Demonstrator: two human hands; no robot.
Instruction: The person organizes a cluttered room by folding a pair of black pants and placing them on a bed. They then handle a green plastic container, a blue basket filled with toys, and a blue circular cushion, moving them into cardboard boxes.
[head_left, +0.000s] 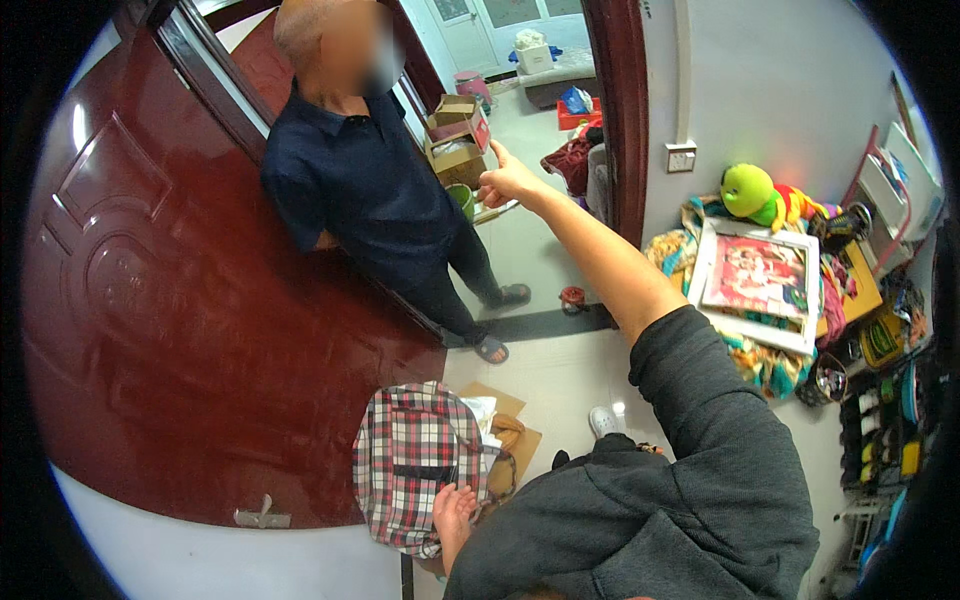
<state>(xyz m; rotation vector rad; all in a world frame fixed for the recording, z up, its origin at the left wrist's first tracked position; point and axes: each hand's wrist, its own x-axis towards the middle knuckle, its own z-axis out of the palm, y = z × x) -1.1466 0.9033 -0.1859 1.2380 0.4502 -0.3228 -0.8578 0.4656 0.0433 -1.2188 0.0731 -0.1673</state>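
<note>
My right hand (501, 178) is stretched out at arm's length towards the doorway. Its index finger points and the other fingers are curled, with nothing held. Behind the fingertip, in the room beyond, stand opened cardboard boxes (457, 142). My left hand (454, 508) hangs low with loosely bent fingers and looks bare. It overlaps the edge of a plaid bag (409, 450) in red, black and white; whether it touches the bag I cannot tell. Beside that bag lie a piece of cardboard (525, 450) and a white plastic bag (480, 414).
A person (360, 180) in a dark polo shirt stands by the dark red door (187, 337). A small red object (573, 299) lies near the threshold. To the right, a cloth-covered table carries a white picture frame (810, 300) and a green-headed plush toy (750, 193). A shoe rack (881, 435) stands nearby.
</note>
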